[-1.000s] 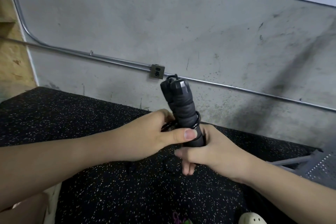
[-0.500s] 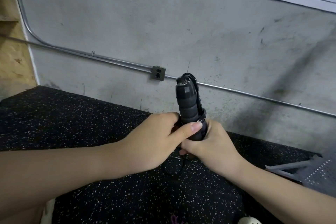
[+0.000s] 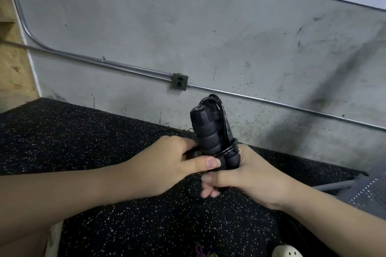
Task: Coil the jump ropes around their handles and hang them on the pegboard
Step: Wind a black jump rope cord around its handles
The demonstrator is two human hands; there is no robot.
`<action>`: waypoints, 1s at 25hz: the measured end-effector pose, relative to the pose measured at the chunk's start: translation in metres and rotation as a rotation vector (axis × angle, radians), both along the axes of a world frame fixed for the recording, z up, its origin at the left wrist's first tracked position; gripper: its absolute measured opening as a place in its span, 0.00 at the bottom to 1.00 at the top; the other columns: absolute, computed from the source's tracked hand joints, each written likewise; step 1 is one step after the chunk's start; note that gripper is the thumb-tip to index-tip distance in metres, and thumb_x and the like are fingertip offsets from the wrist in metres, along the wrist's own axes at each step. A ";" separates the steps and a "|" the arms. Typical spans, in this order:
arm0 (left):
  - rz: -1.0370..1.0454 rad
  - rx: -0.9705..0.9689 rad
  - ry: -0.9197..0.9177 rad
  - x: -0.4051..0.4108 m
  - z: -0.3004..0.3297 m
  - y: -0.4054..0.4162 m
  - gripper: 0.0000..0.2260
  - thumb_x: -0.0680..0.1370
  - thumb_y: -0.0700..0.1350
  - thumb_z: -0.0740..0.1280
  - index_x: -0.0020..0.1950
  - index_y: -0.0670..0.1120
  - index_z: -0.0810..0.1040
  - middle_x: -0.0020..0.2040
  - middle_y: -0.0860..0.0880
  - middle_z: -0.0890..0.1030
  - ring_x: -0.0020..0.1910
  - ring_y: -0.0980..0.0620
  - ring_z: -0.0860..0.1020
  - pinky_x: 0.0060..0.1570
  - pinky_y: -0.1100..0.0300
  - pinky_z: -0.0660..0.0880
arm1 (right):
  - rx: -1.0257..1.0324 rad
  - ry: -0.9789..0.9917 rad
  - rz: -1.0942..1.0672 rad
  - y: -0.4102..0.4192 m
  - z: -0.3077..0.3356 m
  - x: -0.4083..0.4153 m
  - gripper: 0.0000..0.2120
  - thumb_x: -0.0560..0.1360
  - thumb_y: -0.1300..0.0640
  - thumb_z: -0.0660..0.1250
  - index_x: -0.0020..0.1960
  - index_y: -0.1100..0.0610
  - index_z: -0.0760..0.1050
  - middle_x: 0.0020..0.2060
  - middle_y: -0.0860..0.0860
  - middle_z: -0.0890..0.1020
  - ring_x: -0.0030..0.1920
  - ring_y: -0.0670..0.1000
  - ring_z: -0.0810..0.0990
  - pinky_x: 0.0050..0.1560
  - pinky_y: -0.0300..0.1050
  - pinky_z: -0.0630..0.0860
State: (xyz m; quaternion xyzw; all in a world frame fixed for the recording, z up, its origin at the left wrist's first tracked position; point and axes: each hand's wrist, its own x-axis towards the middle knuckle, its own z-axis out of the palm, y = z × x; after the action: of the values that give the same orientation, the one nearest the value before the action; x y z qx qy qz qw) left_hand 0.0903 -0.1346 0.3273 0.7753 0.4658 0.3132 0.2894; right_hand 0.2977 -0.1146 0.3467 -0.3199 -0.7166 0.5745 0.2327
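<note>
Gripping the pair of black foam-covered jump rope handles (image 3: pixel 207 137) upright and side by side, I hold the bundle above the black speckled rubber floor mat (image 3: pixel 83 131), near its far edge where it meets the grey concrete wall (image 3: pixel 188 27). The thin black glossy rope cord (image 3: pixel 228 148) loops over the handle tops and crosses the foam just above my fingers. My right hand (image 3: pixel 250 175) is curled around the lower ends, clamping both handles together. My left hand (image 3: pixel 167 162) pinches close against the handles, thumb pressed on the near one; the cord it guides is mostly hidden behind the fingers.

I judge the coiling to be near its end. To finish well, I would keep the right-hand clamp firm so the handles do not splay, lay each turn snug beside the one below it, and hold tension with the left thumb until the tail is tucked. Slack cord would spring loose when hung.

Along the wall runs a metal conduit pipe (image 3: pixel 271 103) with a small grey outlet box (image 3: pixel 180 81).
</note>
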 end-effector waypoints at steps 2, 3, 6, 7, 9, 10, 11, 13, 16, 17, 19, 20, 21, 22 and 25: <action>0.134 0.007 0.058 -0.004 0.004 0.007 0.44 0.65 0.83 0.56 0.43 0.43 0.83 0.31 0.54 0.79 0.32 0.55 0.77 0.40 0.59 0.75 | 0.098 0.055 -0.087 0.003 0.002 -0.005 0.07 0.74 0.69 0.72 0.42 0.59 0.82 0.32 0.58 0.81 0.33 0.55 0.82 0.36 0.47 0.77; 0.160 0.035 0.057 -0.002 0.008 0.008 0.42 0.67 0.82 0.56 0.38 0.41 0.80 0.28 0.52 0.73 0.28 0.55 0.72 0.34 0.59 0.69 | 0.125 0.079 -0.129 0.004 0.004 -0.006 0.08 0.74 0.70 0.72 0.41 0.60 0.80 0.30 0.58 0.79 0.30 0.54 0.79 0.35 0.47 0.75; 0.171 0.113 0.004 0.005 0.019 0.006 0.36 0.74 0.75 0.58 0.36 0.40 0.77 0.28 0.47 0.70 0.28 0.50 0.68 0.32 0.53 0.67 | 0.215 0.094 -0.238 0.007 0.008 -0.010 0.05 0.72 0.67 0.73 0.39 0.62 0.79 0.28 0.58 0.77 0.29 0.54 0.76 0.34 0.46 0.75; 0.188 0.132 -0.006 0.007 0.022 0.006 0.35 0.75 0.73 0.58 0.36 0.40 0.77 0.27 0.48 0.68 0.28 0.51 0.67 0.32 0.53 0.66 | 0.241 0.099 -0.268 0.009 0.009 -0.012 0.05 0.72 0.66 0.73 0.40 0.63 0.78 0.29 0.58 0.77 0.30 0.54 0.75 0.34 0.47 0.75; 0.229 0.160 -0.007 0.011 0.026 0.006 0.30 0.77 0.69 0.59 0.36 0.42 0.75 0.26 0.52 0.66 0.27 0.53 0.66 0.31 0.54 0.65 | 0.286 0.093 -0.327 0.013 0.010 -0.013 0.06 0.71 0.65 0.73 0.38 0.64 0.77 0.28 0.59 0.77 0.30 0.54 0.75 0.33 0.46 0.74; 0.243 0.169 0.002 0.014 0.029 0.007 0.29 0.79 0.68 0.60 0.36 0.42 0.75 0.26 0.51 0.67 0.27 0.52 0.67 0.32 0.53 0.67 | 0.314 0.072 -0.364 0.015 0.011 -0.013 0.07 0.71 0.65 0.73 0.37 0.64 0.76 0.27 0.59 0.77 0.29 0.54 0.74 0.33 0.46 0.73; 0.254 0.179 0.008 0.017 0.032 0.006 0.27 0.79 0.67 0.61 0.37 0.44 0.75 0.27 0.51 0.69 0.27 0.52 0.68 0.32 0.53 0.68 | 0.345 0.053 -0.393 0.018 0.010 -0.012 0.07 0.71 0.65 0.72 0.36 0.64 0.76 0.27 0.59 0.77 0.29 0.54 0.74 0.32 0.45 0.72; 0.278 0.185 0.009 0.023 0.036 0.006 0.25 0.77 0.68 0.64 0.35 0.48 0.73 0.26 0.54 0.71 0.26 0.56 0.68 0.29 0.60 0.65 | 0.387 0.026 -0.422 0.019 0.008 -0.013 0.06 0.74 0.67 0.70 0.38 0.62 0.79 0.27 0.61 0.78 0.29 0.54 0.75 0.32 0.46 0.72; 0.303 0.141 0.029 0.033 0.035 0.006 0.27 0.70 0.74 0.65 0.34 0.51 0.71 0.24 0.60 0.71 0.24 0.59 0.69 0.26 0.64 0.63 | 0.451 0.026 -0.438 0.016 0.002 -0.018 0.11 0.76 0.67 0.70 0.39 0.54 0.82 0.30 0.55 0.83 0.31 0.48 0.78 0.33 0.45 0.74; 0.320 0.131 0.039 0.035 0.033 0.007 0.28 0.69 0.76 0.64 0.35 0.50 0.73 0.24 0.59 0.71 0.23 0.59 0.69 0.26 0.65 0.62 | 0.477 0.032 -0.454 0.013 0.000 -0.020 0.11 0.76 0.65 0.72 0.40 0.51 0.82 0.31 0.49 0.84 0.32 0.44 0.80 0.34 0.40 0.75; 0.347 0.118 0.038 0.037 0.029 0.010 0.31 0.68 0.77 0.63 0.37 0.49 0.78 0.26 0.55 0.74 0.24 0.58 0.71 0.27 0.61 0.66 | 0.496 0.031 -0.480 0.012 -0.009 -0.022 0.07 0.72 0.58 0.72 0.48 0.50 0.84 0.39 0.44 0.87 0.39 0.42 0.84 0.39 0.40 0.80; 0.352 0.109 0.021 0.037 0.027 0.013 0.30 0.68 0.77 0.63 0.38 0.49 0.80 0.27 0.54 0.77 0.25 0.58 0.73 0.29 0.59 0.70 | 0.497 -0.013 -0.499 0.013 -0.014 -0.022 0.11 0.70 0.54 0.70 0.52 0.51 0.83 0.41 0.44 0.87 0.42 0.44 0.85 0.42 0.46 0.83; 0.346 0.098 -0.007 0.035 0.025 0.016 0.28 0.70 0.76 0.63 0.39 0.51 0.82 0.29 0.52 0.79 0.27 0.58 0.75 0.32 0.56 0.73 | 0.500 -0.066 -0.496 0.012 -0.016 -0.022 0.15 0.68 0.51 0.70 0.54 0.50 0.82 0.42 0.45 0.87 0.43 0.45 0.85 0.44 0.51 0.83; 0.322 0.086 -0.044 0.033 0.022 0.019 0.27 0.71 0.74 0.63 0.40 0.51 0.83 0.31 0.51 0.81 0.29 0.57 0.77 0.35 0.54 0.75 | 0.518 -0.124 -0.484 0.013 -0.016 -0.019 0.14 0.69 0.50 0.70 0.54 0.50 0.80 0.41 0.44 0.86 0.41 0.43 0.84 0.43 0.51 0.82; 0.228 0.013 -0.122 0.025 0.016 0.023 0.31 0.72 0.75 0.61 0.39 0.48 0.84 0.30 0.47 0.80 0.29 0.52 0.76 0.37 0.52 0.73 | 0.526 -0.279 -0.330 0.012 0.001 -0.007 0.05 0.75 0.54 0.73 0.44 0.52 0.77 0.31 0.48 0.81 0.33 0.43 0.77 0.35 0.44 0.75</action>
State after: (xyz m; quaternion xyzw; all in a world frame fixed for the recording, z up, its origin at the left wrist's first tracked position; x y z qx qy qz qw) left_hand 0.1150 -0.1112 0.3437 0.6985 0.5306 0.3937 0.2749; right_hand 0.2911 -0.1023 0.3478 -0.4361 -0.8037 0.2755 0.2968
